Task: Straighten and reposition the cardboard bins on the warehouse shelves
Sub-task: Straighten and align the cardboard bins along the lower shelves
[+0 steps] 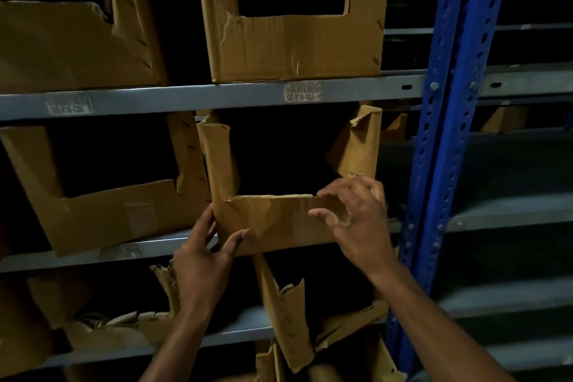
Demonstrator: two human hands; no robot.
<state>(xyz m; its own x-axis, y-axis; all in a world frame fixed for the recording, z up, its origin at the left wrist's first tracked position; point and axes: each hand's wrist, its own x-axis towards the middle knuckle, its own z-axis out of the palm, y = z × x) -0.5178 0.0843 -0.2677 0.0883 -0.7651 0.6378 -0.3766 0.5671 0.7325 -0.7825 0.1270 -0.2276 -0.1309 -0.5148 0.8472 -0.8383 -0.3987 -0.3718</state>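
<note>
A torn cardboard bin fills its shelf slot; its cut-out front leaves a dark opening above the low front panel. A neighbouring bin presses against its left side, and a blue perforated upright stands close on the right (open grey shelving lies beyond).

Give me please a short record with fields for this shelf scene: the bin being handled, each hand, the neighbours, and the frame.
handled bin: torn brown cardboard bin with cut-out front, on the middle grey shelf
left hand: left hand grips the bin's lower left corner
right hand: right hand, fingers curled over the front panel's top edge at the right
bin above: intact brown cardboard bin, upright
bin to the left: tilted brown cardboard bin
shelf label: label, partly blurred
frame: blue perforated metal upright, at the right
</note>
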